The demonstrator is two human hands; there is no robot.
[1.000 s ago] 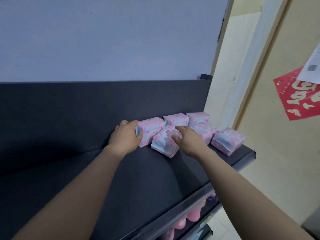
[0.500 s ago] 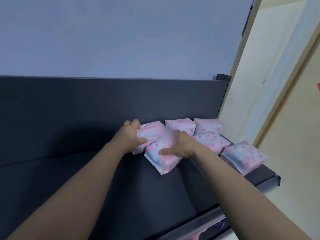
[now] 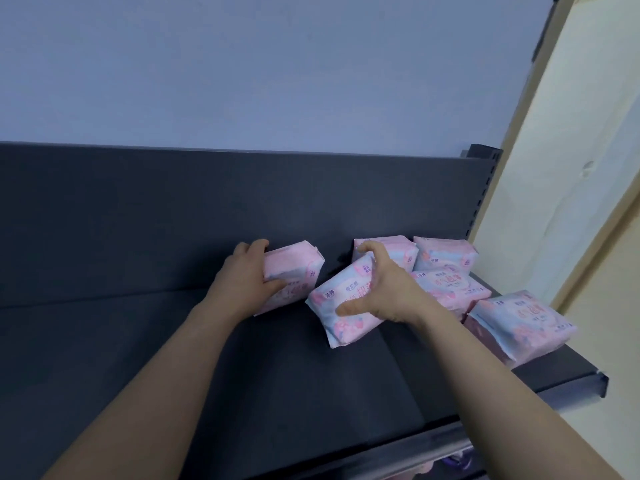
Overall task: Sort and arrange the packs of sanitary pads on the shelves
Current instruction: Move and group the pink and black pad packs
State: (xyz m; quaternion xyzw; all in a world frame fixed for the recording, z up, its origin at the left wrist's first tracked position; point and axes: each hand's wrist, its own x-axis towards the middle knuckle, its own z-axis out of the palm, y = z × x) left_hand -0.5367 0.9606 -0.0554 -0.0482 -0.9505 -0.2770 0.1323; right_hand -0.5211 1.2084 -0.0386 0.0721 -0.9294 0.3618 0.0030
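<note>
Since half a second ago: the soft pink plastic-wrapped pack [image 3: 294, 268] in the left hand [image 3: 247, 282] has slid toward frame left, away from the cluster. A strip of bare back panel now shows between it and the back row. The pink-and-pale-blue tilted pack [image 3: 332, 306] sits a little further forward under the right hand [image 3: 388, 289].

Left hand: fingers curled over the far left end of its pack, thumb on the near face, a firm grip. The pack stands at centre frame, tipped up on its near edge. Cannot tell if it clears the shelf.

Right hand: fingers hooked over the top far edge of the tilted pack, thumb stretched across its printed face, so it is clasped. This pack lies skewed just right of centre, with one corner toward the camera. It is close to the left pack but apart from it.

Dark grey metal shelf [image 3: 242, 375] fills mid and lower frame, with the dark grey back panel [image 3: 173, 220] rising behind it.

Four further packs at right of centre:
- Two back-row packs [image 3: 446, 256] stand against the panel, side by side and touching.
- One flat pack [image 3: 453, 289] lies just in front of them.
- One front pack [image 3: 519, 323] lies nearest frame right, skewed, close to the shelf's front edge.

Pale blue wall [image 3: 277, 81] across the top; cream door frame [image 3: 571, 168] at right.
</note>
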